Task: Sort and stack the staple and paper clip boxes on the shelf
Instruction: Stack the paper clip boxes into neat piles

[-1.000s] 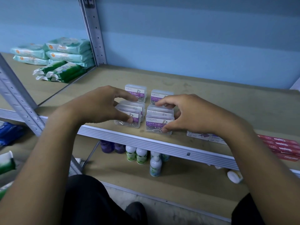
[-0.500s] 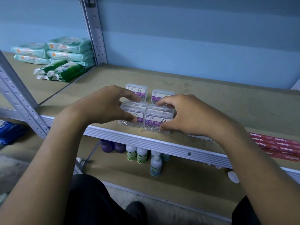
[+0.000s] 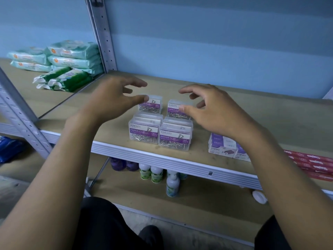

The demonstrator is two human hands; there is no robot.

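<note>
Both hands hover spread over four paper clip boxes.

The left hand [image 3: 111,100] and right hand [image 3: 214,112] hold nothing, fingers loosely apart. The clear paper clip boxes [image 3: 144,130], labelled "KREATI PAPER CLIP", sit in two rows near the front of the wooden shelf [image 3: 234,105]; purple-and-white "STAPLES" boxes [image 3: 222,146] stand to their right, against a blue wall [image 3: 198,42].

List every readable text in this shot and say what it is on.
"KREATI", "PAPER CLIP": front left paper clip box.
"KREATI", "PAPER CLIP": front right paper clip box.
"KREATI": rear right paper clip box.
"STAPLES": white staple boxes.
Red boxes, wipes packs: blurred.
</note>
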